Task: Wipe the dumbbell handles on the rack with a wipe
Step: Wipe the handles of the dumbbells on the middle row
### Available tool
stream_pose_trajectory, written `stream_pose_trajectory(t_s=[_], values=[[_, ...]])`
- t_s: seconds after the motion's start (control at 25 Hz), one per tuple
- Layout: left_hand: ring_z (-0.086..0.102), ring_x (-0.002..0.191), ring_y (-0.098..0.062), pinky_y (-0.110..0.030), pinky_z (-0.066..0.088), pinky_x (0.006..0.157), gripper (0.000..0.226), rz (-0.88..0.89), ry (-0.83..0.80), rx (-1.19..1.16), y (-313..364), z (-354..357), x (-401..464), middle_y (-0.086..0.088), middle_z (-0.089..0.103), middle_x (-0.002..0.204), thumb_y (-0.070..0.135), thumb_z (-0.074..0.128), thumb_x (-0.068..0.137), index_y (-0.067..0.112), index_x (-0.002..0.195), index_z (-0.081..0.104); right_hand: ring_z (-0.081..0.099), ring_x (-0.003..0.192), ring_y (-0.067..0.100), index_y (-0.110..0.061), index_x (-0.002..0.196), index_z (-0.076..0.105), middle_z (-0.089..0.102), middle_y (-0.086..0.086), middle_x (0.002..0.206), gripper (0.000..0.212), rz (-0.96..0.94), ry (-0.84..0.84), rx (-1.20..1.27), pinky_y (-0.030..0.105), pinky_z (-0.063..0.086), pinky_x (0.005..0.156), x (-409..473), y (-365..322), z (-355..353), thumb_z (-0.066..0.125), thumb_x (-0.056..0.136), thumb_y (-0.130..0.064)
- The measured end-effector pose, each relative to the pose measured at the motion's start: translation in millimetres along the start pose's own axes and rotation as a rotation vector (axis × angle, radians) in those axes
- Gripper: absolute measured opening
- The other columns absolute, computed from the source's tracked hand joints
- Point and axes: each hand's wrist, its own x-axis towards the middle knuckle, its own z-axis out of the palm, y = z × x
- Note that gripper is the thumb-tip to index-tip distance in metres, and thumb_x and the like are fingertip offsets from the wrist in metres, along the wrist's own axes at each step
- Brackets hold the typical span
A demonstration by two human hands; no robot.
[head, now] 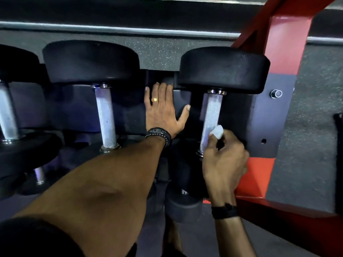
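Three dumbbells sit side by side on the upper shelf of the rack, each with a knurled silver handle running between black round heads. The right dumbbell stands nearest the red upright of the rack; the middle dumbbell is well apart from that upright, and the left dumbbell is farthest from it, cut off by the picture's edge. At least two more dumbbells show on a lower level, one below the right dumbbell and another far from the upright; how many lie there in all cannot be told.

One wipe, small and white, is pinched in the curled fingers of the right hand and pressed against the lower part of the right dumbbell's handle, just inside the red upright. The left hand lies flat with fingers straight and spread on the dark rack panel between the middle and right dumbbells, gripping nothing; it wears one gold ring. Each wrist carries one dark band: left, right.

One bolt head sits on the grey plate beside the upright. No brand, label or weight marking can be read.
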Motion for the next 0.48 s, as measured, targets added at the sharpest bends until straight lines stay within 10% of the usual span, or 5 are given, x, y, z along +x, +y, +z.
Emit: stream_pose_trajectory(t_s=[0.48], values=[[0.022,0.147,-0.035,-0.051,-0.004,0.122,0.083,-0.071,-0.237,-0.139,8.0,-25.7,3.5,-0.017,0.033,0.155,0.06,0.039,0.092,0.001,0.15,0.03,0.059,0.065,0.039,-0.011,0.095,0.069,0.068,0.017,0.071,0.027,-0.243,0.262,0.127,0.037,0.041,0.061,-8.7,13.4,11.1,0.048,0.091,-0.027]])
